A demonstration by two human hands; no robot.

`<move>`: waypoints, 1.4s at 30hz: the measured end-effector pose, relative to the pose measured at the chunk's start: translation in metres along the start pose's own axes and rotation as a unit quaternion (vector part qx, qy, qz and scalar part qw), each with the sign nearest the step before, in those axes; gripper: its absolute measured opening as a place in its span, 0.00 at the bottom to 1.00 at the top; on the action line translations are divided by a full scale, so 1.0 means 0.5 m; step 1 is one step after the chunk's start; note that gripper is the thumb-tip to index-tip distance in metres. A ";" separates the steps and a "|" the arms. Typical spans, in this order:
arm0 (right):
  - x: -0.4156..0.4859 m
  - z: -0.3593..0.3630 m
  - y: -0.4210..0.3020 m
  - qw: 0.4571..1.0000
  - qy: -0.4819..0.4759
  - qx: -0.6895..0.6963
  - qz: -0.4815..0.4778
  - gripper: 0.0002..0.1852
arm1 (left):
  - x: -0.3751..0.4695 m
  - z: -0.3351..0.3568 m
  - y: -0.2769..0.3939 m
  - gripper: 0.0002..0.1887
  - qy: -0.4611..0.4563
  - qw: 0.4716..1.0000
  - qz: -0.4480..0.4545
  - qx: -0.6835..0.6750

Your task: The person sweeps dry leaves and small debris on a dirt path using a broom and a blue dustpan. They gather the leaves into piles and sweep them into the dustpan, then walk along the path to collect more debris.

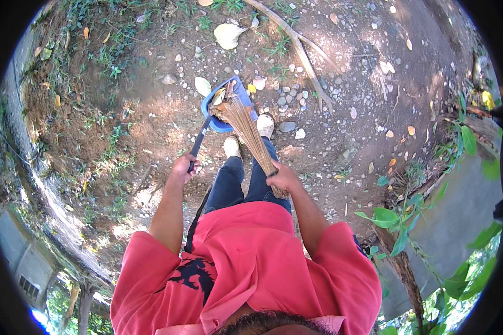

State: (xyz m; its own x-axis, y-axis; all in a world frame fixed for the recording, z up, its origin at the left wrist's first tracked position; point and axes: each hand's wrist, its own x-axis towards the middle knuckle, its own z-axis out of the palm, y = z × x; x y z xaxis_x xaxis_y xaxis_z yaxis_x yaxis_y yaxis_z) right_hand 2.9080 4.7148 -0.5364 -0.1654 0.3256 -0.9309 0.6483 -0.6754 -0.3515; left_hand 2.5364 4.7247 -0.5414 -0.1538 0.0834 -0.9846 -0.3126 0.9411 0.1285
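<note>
A blue plastic dustpan (246, 97) with dry leaves (220, 96) in it is in front of my feet. Its dark handle (200, 138) runs back to my left hand (186, 168), which is closed around the end. My right hand (282, 177) grips a stick broom (251, 130) of thin brown bristles near its bound end. The broom slants forward and to the left, and its bristle tips lie over the leaves in the pan, hiding part of them.
A forked dry branch (297, 44) lies ahead on the bare soil. Large pale leaves (229, 36) and pebbles (288, 99) are scattered about. Grass (113, 71) grows at the left. A leafy plant (387, 217) and a concrete surface (452, 209) border the right side.
</note>
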 end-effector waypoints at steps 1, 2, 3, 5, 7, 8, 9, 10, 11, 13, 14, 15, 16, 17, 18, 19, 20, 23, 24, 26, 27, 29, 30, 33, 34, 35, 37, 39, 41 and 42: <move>-0.011 -0.016 0.000 0.999 0.021 -0.029 -0.010 0.50 | 0.001 -0.007 -0.001 0.17 0.003 1.000 -0.003 -0.008; -0.016 -0.040 0.001 0.999 0.016 -0.033 0.012 0.50 | 0.000 -0.019 -0.002 0.24 -0.013 1.000 -0.013 -0.015; -0.008 -0.063 -0.002 0.999 0.032 -0.022 0.029 0.49 | -0.001 -0.031 -0.004 0.25 -0.015 1.000 -0.015 -0.014; 0.028 -0.115 -0.013 0.995 0.089 -0.040 0.022 0.49 | -0.007 -0.052 -0.012 0.26 -0.021 0.999 -0.013 -0.022; 0.094 -0.171 -0.033 0.995 0.095 0.003 0.042 0.47 | -0.015 -0.066 -0.019 0.26 -0.020 1.000 -0.017 -0.014; 0.134 -0.193 -0.047 0.993 0.102 0.015 0.053 0.47 | -0.019 -0.068 -0.022 0.25 -0.019 0.999 -0.017 -0.020; 0.169 -0.205 -0.058 0.992 0.106 0.029 0.061 0.47 | -0.023 -0.068 -0.024 0.25 -0.016 0.999 -0.017 -0.030; 0.195 -0.196 -0.066 0.994 0.095 0.018 0.059 0.47 | -0.024 -0.064 -0.026 0.23 -0.005 0.999 -0.017 -0.033; 0.216 -0.179 -0.074 0.995 0.086 0.008 0.056 0.47 | -0.026 -0.060 -0.028 0.23 0.002 0.999 -0.021 -0.031; 0.230 -0.148 -0.081 0.998 0.055 -0.020 0.032 0.49 | -0.023 -0.050 -0.026 0.22 0.002 0.999 -0.012 -0.042; 0.216 -0.123 -0.076 0.999 0.031 -0.040 0.012 0.49 | -0.020 -0.048 -0.026 0.22 -0.008 0.999 -0.006 -0.048; 0.195 -0.099 -0.073 0.997 0.015 -0.073 0.001 0.50 | -0.017 -0.047 -0.025 0.22 -0.001 0.999 -0.012 -0.044; 0.166 -0.077 -0.069 0.997 -0.004 -0.071 -0.005 0.50 | -0.012 -0.049 -0.024 0.22 -0.001 0.999 -0.011 -0.048; 0.131 -0.064 -0.064 0.996 -0.009 -0.090 -0.014 0.51 | -0.007 -0.053 -0.023 0.22 -0.001 0.999 -0.010 -0.052; 0.096 -0.057 -0.061 0.996 -0.010 -0.089 -0.007 0.51 | -0.002 -0.059 -0.022 0.22 -0.009 0.999 -0.009 -0.050; 0.059 -0.049 -0.058 0.995 -0.005 -0.096 -0.011 0.51 | 0.002 -0.070 -0.021 0.22 -0.017 0.999 -0.010 -0.047; 0.029 -0.042 -0.059 0.993 0.011 -0.111 -0.034 0.51 | 0.006 -0.082 -0.021 0.22 -0.025 0.999 -0.007 -0.043; -0.032 -0.058 -0.059 0.994 -0.033 -0.102 0.010 0.51 | 0.008 -0.128 -0.025 0.23 -0.064 0.997 -0.001 -0.048; -0.046 -0.067 -0.056 0.993 -0.015 -0.115 0.012 0.51 | 0.008 -0.146 -0.027 0.25 -0.074 0.996 -0.008 -0.051; -0.054 -0.084 -0.050 0.989 0.032 -0.146 0.012 0.50 | 0.001 -0.184 -0.036 0.26 -0.069 0.997 -0.002 -0.043; -0.049 -0.094 -0.049 0.983 0.056 -0.173 0.004 0.50 | -0.003 -0.205 -0.039 0.26 -0.065 0.997 0.000 -0.039; -0.019 -0.111 -0.051 0.987 0.091 -0.132 0.008 0.49 | -0.008 -0.245 -0.046 0.28 -0.084 0.995 0.000 -0.055; 0.006 -0.122 -0.056 0.988 0.106 -0.114 -0.008 0.49 | -0.012 -0.263 -0.051 0.28 -0.092 0.994 -0.003 -0.064; 0.111 -0.126 -0.091 0.979 0.162 -0.128 -0.004 0.46 | -0.020 -0.302 -0.069 0.26 -0.090 0.994 0.000 -0.056; 0.147 -0.126 -0.105 0.974 0.172 -0.146 -0.012 0.46 | -0.021 -0.310 -0.074 0.25 -0.091 0.995 0.005 -0.050; 0.181 -0.116 -0.119 0.979 0.160 -0.129 -0.001 0.47 | -0.020 -0.313 -0.080 0.24 -0.098 0.994 0.019 -0.048; 0.226 -0.065 -0.136 0.983 0.147 -0.107 0.018 0.49 | -0.013 -0.308 -0.091 0.23 -0.064 0.997 0.011 -0.049; 0.233 0.005 -0.144 0.983 0.094 -0.156 0.028 0.47 | -0.001 -0.295 -0.097 0.22 -0.042 0.997 0.004 -0.065; 0.215 0.054 -0.153 0.983 0.046 -0.176 0.012 0.48 | 0.012 -0.276 -0.099 0.19 -0.026 0.995 -0.006 -0.100; 0.183 0.077 -0.144 0.985 0.023 -0.171 -0.007 0.49 | 0.016 -0.266 -0.100 0.12 -0.023 0.994 -0.009 -0.109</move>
State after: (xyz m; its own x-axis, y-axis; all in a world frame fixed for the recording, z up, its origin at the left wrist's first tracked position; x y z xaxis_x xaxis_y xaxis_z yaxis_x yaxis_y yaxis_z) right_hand 2.8175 4.7678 -0.6000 -0.1484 0.3682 -0.9178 0.8598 -0.4104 -0.3037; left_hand 2.4259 4.6346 -0.5401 -0.1058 0.0869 -0.9906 -0.5112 0.8497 0.1291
